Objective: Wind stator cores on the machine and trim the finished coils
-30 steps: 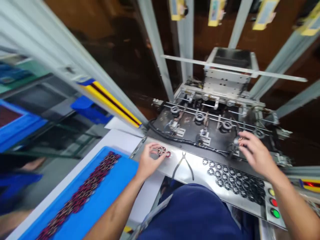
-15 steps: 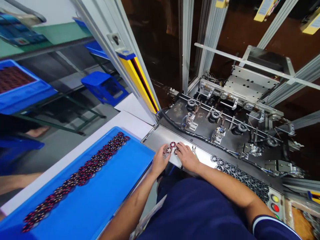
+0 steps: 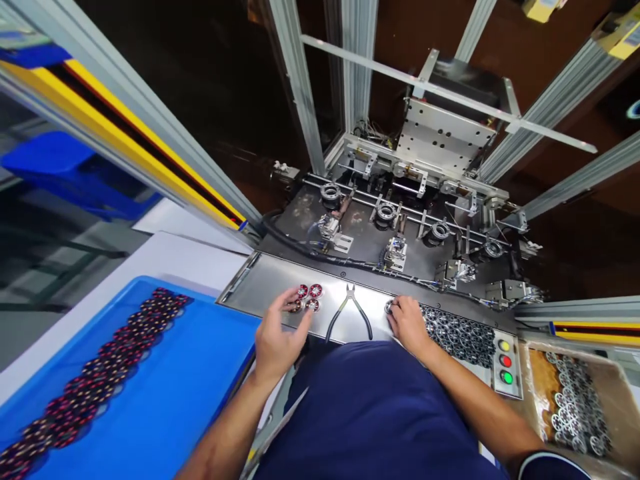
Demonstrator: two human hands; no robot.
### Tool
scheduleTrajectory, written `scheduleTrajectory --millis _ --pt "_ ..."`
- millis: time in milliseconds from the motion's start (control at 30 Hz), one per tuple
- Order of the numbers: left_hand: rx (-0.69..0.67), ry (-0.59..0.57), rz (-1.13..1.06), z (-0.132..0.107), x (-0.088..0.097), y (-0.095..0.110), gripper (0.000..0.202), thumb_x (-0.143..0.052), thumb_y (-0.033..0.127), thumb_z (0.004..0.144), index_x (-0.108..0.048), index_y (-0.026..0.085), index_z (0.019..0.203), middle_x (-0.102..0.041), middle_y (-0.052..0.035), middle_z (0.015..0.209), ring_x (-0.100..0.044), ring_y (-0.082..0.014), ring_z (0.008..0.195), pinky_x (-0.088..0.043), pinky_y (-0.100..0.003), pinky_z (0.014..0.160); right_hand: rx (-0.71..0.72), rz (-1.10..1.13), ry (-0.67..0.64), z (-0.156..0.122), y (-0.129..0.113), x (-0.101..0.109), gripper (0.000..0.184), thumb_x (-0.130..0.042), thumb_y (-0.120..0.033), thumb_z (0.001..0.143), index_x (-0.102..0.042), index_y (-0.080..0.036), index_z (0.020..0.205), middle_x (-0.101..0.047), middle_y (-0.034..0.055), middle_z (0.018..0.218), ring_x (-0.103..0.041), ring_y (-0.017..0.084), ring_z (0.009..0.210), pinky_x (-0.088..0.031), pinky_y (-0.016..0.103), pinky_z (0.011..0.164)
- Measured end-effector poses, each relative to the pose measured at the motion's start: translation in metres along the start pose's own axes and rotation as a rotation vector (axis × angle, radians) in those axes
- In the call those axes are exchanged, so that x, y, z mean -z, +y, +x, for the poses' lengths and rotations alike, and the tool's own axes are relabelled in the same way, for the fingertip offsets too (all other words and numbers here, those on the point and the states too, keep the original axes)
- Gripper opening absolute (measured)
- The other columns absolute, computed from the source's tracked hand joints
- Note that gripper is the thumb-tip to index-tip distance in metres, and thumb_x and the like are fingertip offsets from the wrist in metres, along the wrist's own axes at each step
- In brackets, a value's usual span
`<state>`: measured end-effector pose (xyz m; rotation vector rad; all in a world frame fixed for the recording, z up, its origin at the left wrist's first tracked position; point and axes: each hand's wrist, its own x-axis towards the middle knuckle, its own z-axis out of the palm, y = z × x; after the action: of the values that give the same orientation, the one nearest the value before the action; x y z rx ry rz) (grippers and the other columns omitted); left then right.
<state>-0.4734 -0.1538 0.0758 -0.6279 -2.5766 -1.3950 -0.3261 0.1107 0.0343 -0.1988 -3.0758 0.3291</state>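
Your left hand (image 3: 281, 337): thumb and fingers spread, four wound cores (image 3: 313, 305) at its 1 o'clock, contact unclear | your right hand (image 3: 408, 324): curled over a bare ring (image 3: 388, 307), pliers' (image 3: 351, 294) 3 o'clock, pinch can't be told | half a second ago, beside your left | ring partly hidden; blue tray (image 3: 170, 400) cut off, 8 o'clock

A blue stool (image 3: 55, 157) stands on the grey floor (image 3: 107, 239) at the left, a long yellow bar (image 3: 145, 147) slants along a grey metal post (image 3: 133, 100), and more tall posts (image 3: 297, 87) stand before a dark brown background (image 3: 415, 33).
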Motion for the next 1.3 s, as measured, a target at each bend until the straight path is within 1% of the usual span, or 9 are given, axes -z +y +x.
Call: scheduleTrajectory --millis 167,400,500,633,767,867,1000,1133,1300 --pt "-0.002 -0.146 -0.068 0.013 -0.001 0.022 0.036 -0.07 0.028 0.085 -0.066 0.019 0.12 -0.075 -0.0095 0.115 -0.07 -0.0225 0.101 -0.052 -0.039 0.098 0.117 -0.01 -0.1 0.012 0.003 0.011 0.03 -0.072 -0.015 0.085 -0.063 -0.015 0.113 -0.062 0.0156 0.115 -0.057 0.03 0.101 -0.048 0.042 0.084" --pt "0.126 -0.237 -0.198 0.016 -0.011 0.029 0.026 -0.071 0.035 0.083 -0.074 0.019 0.103 -0.078 -0.0086 0.097 -0.07 -0.0223 0.084 -0.055 -0.039 0.087 0.344 -0.021 -0.146 0.036 0.005 0.031 0.009 -0.07 -0.019 0.085 -0.064 -0.015 0.091 -0.066 0.0085 0.091 -0.061 0.023 0.085 -0.049 0.036 0.08" --pt "0.176 -0.314 -0.34 0.03 -0.017 0.049 0.033 -0.067 0.041 0.085 -0.072 0.016 0.107 -0.078 -0.0114 0.101 -0.072 -0.0222 0.085 -0.057 -0.038 0.084 0.431 -0.014 -0.06 0.055 -0.018 0.069 0.015 -0.067 -0.024 0.085 -0.065 -0.014 0.096 -0.066 0.0104 0.088 -0.06 0.024 0.082 -0.049 0.037 0.076" --pt "0.238 -0.487 -0.682 0.052 -0.01 0.092 0.06 -0.047 0.061 0.094 -0.065 0.014 0.128 -0.075 -0.016 0.111 -0.074 -0.0232 0.09 -0.06 -0.035 0.074 0.574 0.049 0.142 0.078 -0.063 0.144 0.025 -0.054 -0.03 0.092 -0.062 -0.015 0.111 -0.067 0.012 0.099 -0.06 0.025 0.09 -0.048 0.039 0.077" --pt "0.43 -0.608 -1.252 0.059 0.009 0.123 0.065 -0.073 0.063 0.076 -0.067 0.02 0.125 -0.074 -0.0122 0.112 -0.072 -0.0239 0.093 -0.06 -0.033 0.079 0.68 0.298 0.478 0.084 -0.092 0.192 0.022 -0.054 -0.023 0.091 -0.059 -0.015 0.111 -0.068 0.0107 0.088 -0.06 0.023 0.078 -0.048 0.037 0.067" --pt "0.517 -0.602 -1.398 0.055 0.018 0.132 0.061 -0.082 0.049 0.075 -0.064 0.025 0.128 -0.074 -0.0047 0.097 -0.071 -0.0161 0.081 -0.058 -0.026 0.074 0.686 0.401 0.529 0.082 -0.097 0.199 0.028 -0.056 -0.025 0.093 -0.056 -0.014 0.119 -0.069 0.0104 0.086 -0.062 0.024 0.076 -0.048 0.037 0.063" --pt "0.515 -0.545 -1.455 0.049 0.018 0.135 0.046 -0.08 0.046 0.079 -0.065 0.027 0.118 -0.073 -0.0012 0.089 -0.071 -0.0137 0.079 -0.057 -0.023 0.073 0.63 0.475 0.524 0.077 -0.092 0.195 0.044 -0.065 -0.03 0.091 -0.051 -0.017 0.131 -0.069 0.0134 0.101 -0.064 0.025 0.087 -0.052 0.04 0.07" --pt "0.468 -0.525 -1.46 0.044 0.016 0.138 0.031 -0.079 0.045 0.08 -0.065 0.025 0.099 -0.068 0.0028 0.077 -0.067 -0.009 0.069 -0.053 -0.018 0.067 0.617 0.473 0.565 0.07 -0.089 0.195 0.031 -0.064 -0.016 0.09 -0.058 -0.018 0.12 -0.066 0.0099 0.089 -0.059 0.022 0.077 -0.049 0.038 0.065" --pt "0.376 -0.461 -1.406 0.035 0.013 0.145 0.039 -0.08 0.048 0.078 -0.064 0.027 0.107 -0.069 0.0025 0.083 -0.066 -0.0091 0.075 -0.053 -0.018 0.071 0.621 0.522 0.636 0.064 -0.09 0.191 0.032 -0.061 -0.012 0.09 -0.058 -0.017 0.121 -0.066 0.0097 0.088 -0.059 0.022 0.077 -0.049 0.038 0.065"
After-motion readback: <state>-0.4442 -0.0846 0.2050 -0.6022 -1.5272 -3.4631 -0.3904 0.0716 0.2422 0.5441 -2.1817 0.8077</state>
